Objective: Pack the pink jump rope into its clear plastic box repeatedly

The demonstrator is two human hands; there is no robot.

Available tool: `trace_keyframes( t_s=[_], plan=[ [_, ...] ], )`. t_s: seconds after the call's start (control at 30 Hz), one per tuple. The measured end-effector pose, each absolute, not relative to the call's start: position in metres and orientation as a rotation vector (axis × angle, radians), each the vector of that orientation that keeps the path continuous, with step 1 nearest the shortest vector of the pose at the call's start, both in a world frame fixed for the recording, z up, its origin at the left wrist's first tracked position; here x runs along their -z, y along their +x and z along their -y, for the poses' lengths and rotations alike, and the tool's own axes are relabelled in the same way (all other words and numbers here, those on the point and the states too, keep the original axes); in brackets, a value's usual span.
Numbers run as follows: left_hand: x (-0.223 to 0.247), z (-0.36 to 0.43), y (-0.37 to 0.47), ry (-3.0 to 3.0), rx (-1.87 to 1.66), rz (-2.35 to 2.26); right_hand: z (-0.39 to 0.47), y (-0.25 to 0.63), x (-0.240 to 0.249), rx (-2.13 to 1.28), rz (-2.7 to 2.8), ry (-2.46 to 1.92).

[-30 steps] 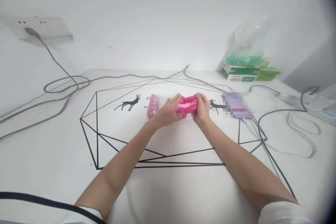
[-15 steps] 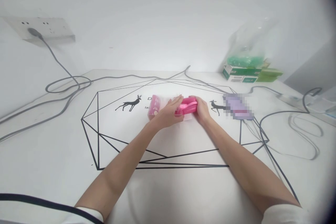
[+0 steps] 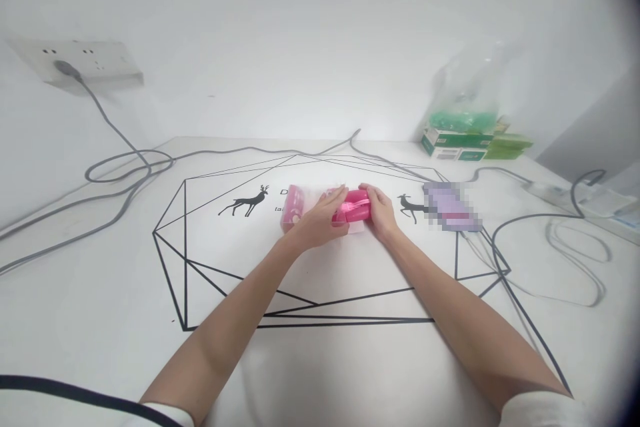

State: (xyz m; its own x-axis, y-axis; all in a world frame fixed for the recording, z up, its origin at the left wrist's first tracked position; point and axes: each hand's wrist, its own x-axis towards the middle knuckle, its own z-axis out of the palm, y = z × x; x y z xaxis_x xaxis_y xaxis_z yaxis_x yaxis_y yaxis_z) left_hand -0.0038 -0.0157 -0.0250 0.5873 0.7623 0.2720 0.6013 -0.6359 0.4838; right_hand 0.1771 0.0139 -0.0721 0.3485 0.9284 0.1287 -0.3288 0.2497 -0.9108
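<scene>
A clear plastic box with a pink printed end [image 3: 292, 208] lies near the middle of the table. My left hand [image 3: 320, 219] is wrapped over the box, fingers closed around it. From the box's right end sticks out a glossy bright pink object [image 3: 357, 205] with a lighter pink band along it. Its exact kind cannot be made out, and my left hand hides part of it. My right hand [image 3: 380, 212] grips the outer end of this pink object, with the fingers behind it and the thumb side toward me.
A blurred-out purple phone-like item [image 3: 451, 207] lies right of my hands. Green and white boxes [image 3: 457, 143] under a clear plastic bag [image 3: 465, 93] stand at the back right. Grey cables [image 3: 210, 149] cross the table. A wall socket [image 3: 95, 63] holds a plug.
My right hand and the pink object have shifted slightly left, toward the box. My left hand keeps its hold. The whole view has moved a little.
</scene>
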Motion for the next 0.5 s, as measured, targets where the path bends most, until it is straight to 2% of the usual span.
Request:
trace_keyframes(
  t_s=[0.13,0.5],
  plan=[
    [0.0249,0.0163,-0.0036,2.475,-0.666,-1.115,-0.0127,0.1803,0.0706,-1.104,0.877,-0.913],
    [0.0202,0.0211,-0.0034,2.435,-0.662,-1.178,-0.0157,0.179,0.0746,-0.879,1.038,-1.144]
  ],
)
